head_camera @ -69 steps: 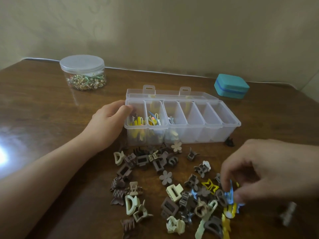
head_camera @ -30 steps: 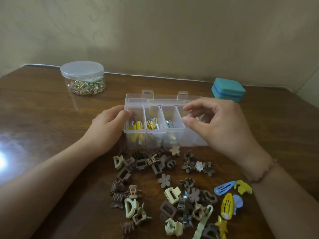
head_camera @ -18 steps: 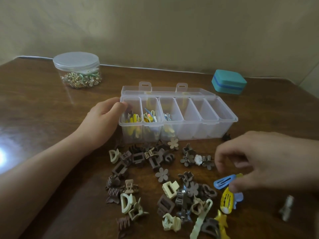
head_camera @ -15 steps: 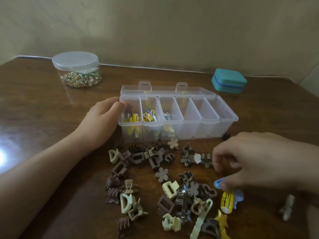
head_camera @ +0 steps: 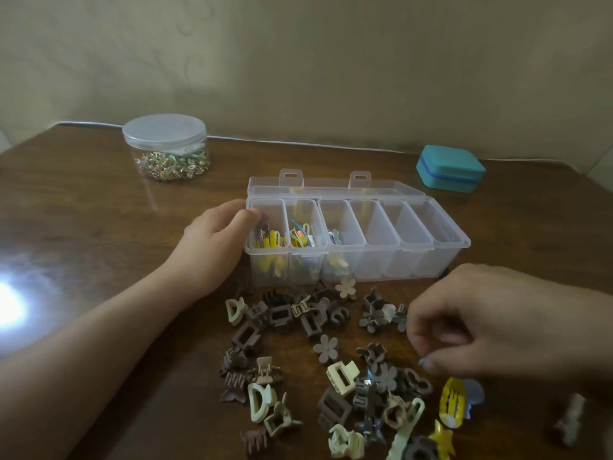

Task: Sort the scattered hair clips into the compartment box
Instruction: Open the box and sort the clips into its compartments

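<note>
Hair clips [head_camera: 325, 348] in brown, beige and cream, scattered across the lower middle of the frame on the wooden table [head_camera: 83, 227], just below the clear compartment box [head_camera: 451, 252]. Lid folded back behind the box; coloured clips lying in its three leftmost compartments.

Left hand [head_camera: 212, 247] at centre left, curled round the box's left end, thumb at the rim, gripping it, exactly as half a second ago.

Right hand [head_camera: 491, 327] at right of centre, fingers curled in, thumb and fingertips pressed together on a blue clip [head_camera: 424, 362]. Only a sliver of blue visible at the thumb tip, rest hidden under the hand. Compared with half a second ago: hand a little higher in the frame and clear of the pile, and the long blue clip gone from its spot beside the yellow clip [head_camera: 451, 406]. Yellow clip unmoved at lower right, overlapping a pale blue round clip [head_camera: 475, 393] just to its right. Brown and beige clips unchanged too.

Upper left: lidded clear jar [head_camera: 165, 147] of small gold and green pieces. Upper right: closed teal case [head_camera: 449, 167] near the wall. Both well apart from the box.
</note>
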Demonstrator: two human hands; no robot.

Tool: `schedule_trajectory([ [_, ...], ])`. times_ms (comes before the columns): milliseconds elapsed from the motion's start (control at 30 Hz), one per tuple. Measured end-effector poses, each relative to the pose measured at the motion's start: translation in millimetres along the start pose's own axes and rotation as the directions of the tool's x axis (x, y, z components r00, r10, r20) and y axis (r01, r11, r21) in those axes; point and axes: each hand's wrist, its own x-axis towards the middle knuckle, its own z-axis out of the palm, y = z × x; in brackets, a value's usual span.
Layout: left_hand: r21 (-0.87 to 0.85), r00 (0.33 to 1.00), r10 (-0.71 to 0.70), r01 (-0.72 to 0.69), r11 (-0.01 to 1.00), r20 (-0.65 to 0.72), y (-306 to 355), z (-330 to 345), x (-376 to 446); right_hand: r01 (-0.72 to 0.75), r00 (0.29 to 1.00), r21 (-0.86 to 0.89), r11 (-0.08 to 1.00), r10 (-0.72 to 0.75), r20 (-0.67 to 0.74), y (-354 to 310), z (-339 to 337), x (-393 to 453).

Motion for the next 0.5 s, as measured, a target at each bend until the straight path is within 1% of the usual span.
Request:
schedule_trajectory([
  [33,0.006,1.000,-0.001,0.001,1.000,-0.002,0,0,0,0.052,0.995,0.091,0.995,-0.043,-0.092,0,-3,0],
  [67,0.011,1.000,-0.005,0.005,1.000,-0.005,-1,-1,0,0.124,0.970,0.173,0.977,-0.082,-0.228,-2,-5,1],
  [100,0.014,1.000,-0.008,0.008,1.000,-0.010,-1,-1,0,0.203,0.916,0.239,0.950,-0.098,-0.388,-3,-6,4],
  [133,0.015,1.000,-0.010,0.011,1.000,-0.013,-1,-1,0,0.279,0.835,0.282,0.918,-0.087,-0.544,-5,-6,9],
  [167,0.014,1.000,-0.010,0.010,1.000,-0.012,0,-1,0,0.332,0.740,0.290,0.898,-0.057,-0.671,-7,-5,15],
  [200,0.015,1.000,-0.009,0.009,1.000,-0.008,0,-1,0,0.351,0.647,0.269,0.897,-0.025,-0.762,-8,-4,22],
  [233,0.016,1.000,-0.008,0.008,1.000,-0.003,1,0,-1,0.335,0.573,0.240,0.911,0.005,-0.820,-8,-2,29],
  [267,0.016,1.000,-0.010,0.010,1.000,0.000,1,0,-1,0.303,0.527,0.219,0.928,0.028,-0.849,-7,-1,36],
  [300,0.015,1.000,-0.012,0.012,1.000,0.001,2,0,-1,0.265,0.507,0.198,0.944,0.039,-0.861,-6,0,42],
  [333,0.012,1.000,-0.013,0.013,1.000,0.001,2,0,-1,0.219,0.507,0.159,0.963,0.027,-0.862,-5,1,45],
  [400,0.010,1.000,-0.011,0.011,1.000,0.006,2,-1,-2,0.126,0.549,0.062,0.990,-0.017,-0.836,-5,4,48],
  [433,0.010,1.000,-0.012,0.012,1.000,0.010,2,-1,-2,0.104,0.565,0.039,0.994,-0.027,-0.825,-4,5,46],
  [500,0.014,1.000,-0.011,0.011,1.000,0.010,2,-1,-2,0.146,0.560,0.090,0.985,-0.007,-0.829,-2,5,38],
])
